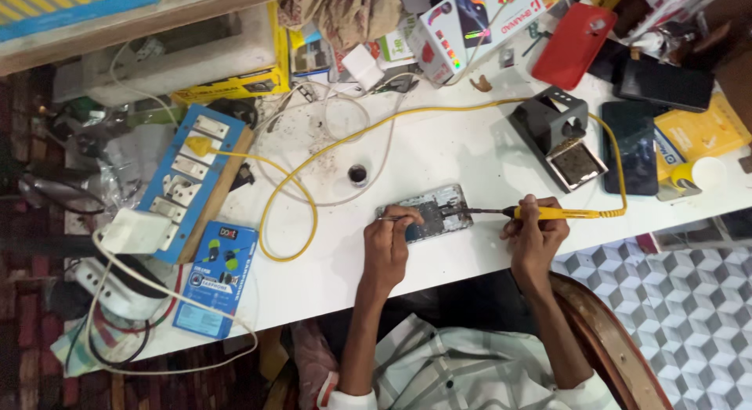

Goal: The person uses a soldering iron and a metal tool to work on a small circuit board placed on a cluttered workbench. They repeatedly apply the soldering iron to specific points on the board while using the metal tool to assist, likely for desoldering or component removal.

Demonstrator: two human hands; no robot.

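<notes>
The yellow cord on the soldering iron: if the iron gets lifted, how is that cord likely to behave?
Probably floppy: the cord lies in loose curves across the table. It likely drags rather than resists, though it loops past the stand and could snag there. The right hand holds the iron; the iron looks slim and light.

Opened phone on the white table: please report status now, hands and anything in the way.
Left hand pinches tweezers on the opened phone. Right hand holds yellow soldering iron, tip on phone. Yellow cord loops clear.
</notes>
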